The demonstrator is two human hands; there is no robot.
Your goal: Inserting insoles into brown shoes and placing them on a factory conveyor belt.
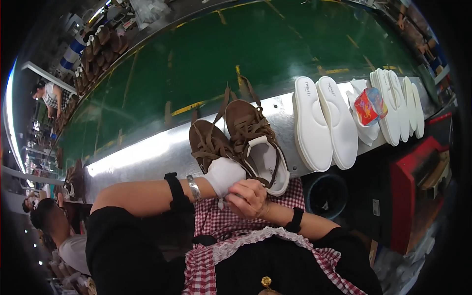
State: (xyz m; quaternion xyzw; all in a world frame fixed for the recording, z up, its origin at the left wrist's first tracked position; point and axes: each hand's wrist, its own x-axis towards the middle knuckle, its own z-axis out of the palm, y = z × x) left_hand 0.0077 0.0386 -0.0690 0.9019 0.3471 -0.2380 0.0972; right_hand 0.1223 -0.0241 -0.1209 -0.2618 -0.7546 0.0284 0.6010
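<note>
Two brown lace-up sandals with white footbeds lie side by side on a metal ledge, the left sandal [209,141] and the right sandal [258,142]. My left hand [223,174] is covered by a white glove and rests bunched against the heel end of the left sandal. The glove hides its fingers. My right hand [250,196] is just below it and pinches the glove's cuff at my left wrist. Both forearms cross above a red-and-white checked apron [221,223].
A green conveyor belt [206,59] runs behind the metal ledge [147,155]. To the right on the ledge lie a pair of white soles [324,125], a red-and-blue packet [369,105] on white cloth, and several more white soles [396,105]. A dark bin [324,194] and a red cart [413,196] stand below. Other people work at the left.
</note>
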